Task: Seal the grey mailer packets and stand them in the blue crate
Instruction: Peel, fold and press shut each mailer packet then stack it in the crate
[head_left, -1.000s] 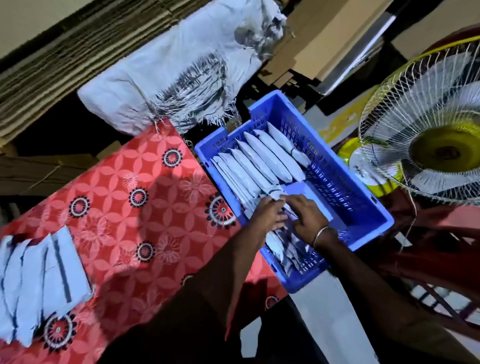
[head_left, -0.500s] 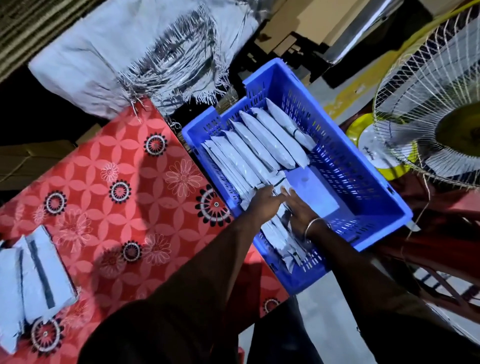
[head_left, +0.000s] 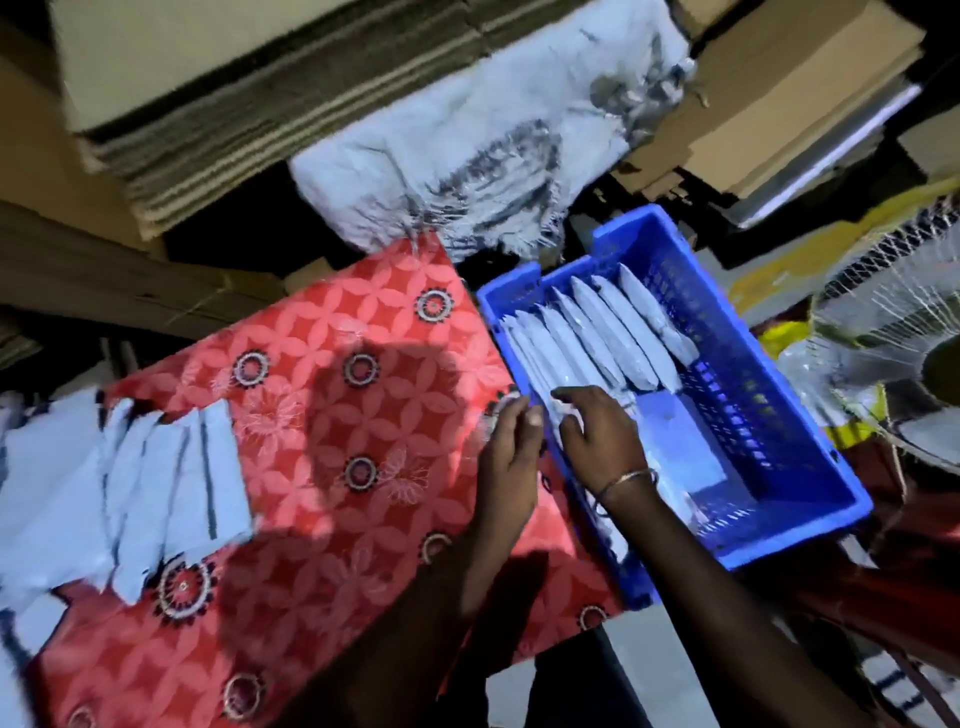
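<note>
Just at the crate's near-left wall, both hands meet the packet row.

Right hand (head_left: 602, 436) rests with loosely curled fingers on the nearest upright grey mailer packets (head_left: 597, 343) inside the blue crate (head_left: 779, 415); left hand (head_left: 511, 441) hangs relaxed over the rim, gripping nothing I can make out. Packets stand on edge, long axes running away toward the crate's far wall. Unsealed mailers (head_left: 171, 483) lie well apart at the left edge of the red-patterned worktop (head_left: 337, 415), nearer the left hand. Beyond: stacked cardboard (head_left: 208, 104), a white sack (head_left: 467, 156), a fan (head_left: 893, 332).
</note>
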